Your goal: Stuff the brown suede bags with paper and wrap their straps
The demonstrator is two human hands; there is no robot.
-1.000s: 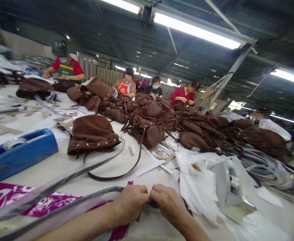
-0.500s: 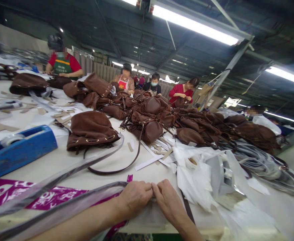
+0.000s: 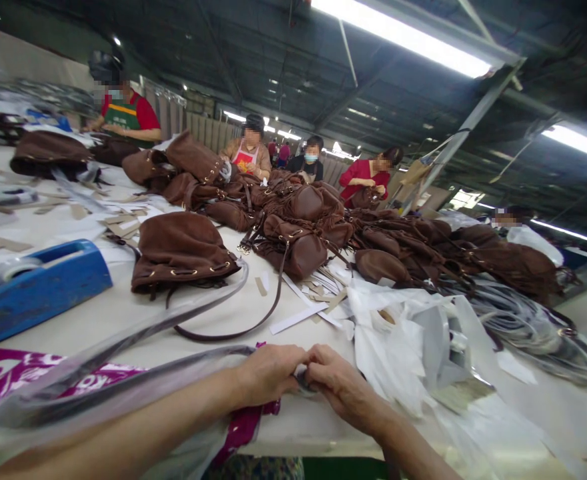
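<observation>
My left hand (image 3: 268, 372) and my right hand (image 3: 338, 383) meet at the near edge of the white table (image 3: 123, 313), fingers pinched together on the end of a long strap wrapped in clear plastic (image 3: 123, 383). The wrapped strap runs off to the left across a purple printed sheet (image 3: 18, 377). A brown suede bag (image 3: 181, 252) lies just beyond, its thin dark strap (image 3: 253, 320) looping over the table toward my hands.
A blue tape dispenser (image 3: 33, 283) sits at the left. Many brown bags (image 3: 323, 230) are piled mid-table, with white plastic sheets (image 3: 403, 340) and paper strips (image 3: 298, 317) to the right. Several people work along the far side.
My hands have lifted slightly and pulled toward me with the wrapped strap end. The view has shifted a little downward and back.
</observation>
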